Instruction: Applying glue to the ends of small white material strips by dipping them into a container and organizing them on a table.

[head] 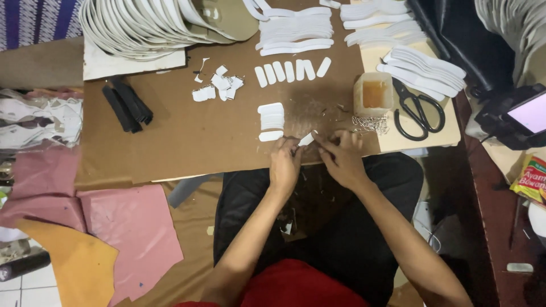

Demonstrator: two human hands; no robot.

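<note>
The small strip [306,139] between the hands is white, as are the stacked strips [271,116] and the row of short pieces [290,70] on the brown cardboard sheet [182,131]. The scissors [418,111] have black handles. The little tub [373,94] holds amber-orange glue. Left, near: pink sheets [136,227] and a mustard-yellow one [79,261]. Far left, cloth [34,20] patterned blue and white

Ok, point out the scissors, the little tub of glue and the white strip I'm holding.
scissors [418,108]: head view, on the pivot where the blades meet the black handles.
tub of glue [373,94]: head view, on the amber contents.
white strip [306,139]: head view, on its middle, between both hands.
</note>
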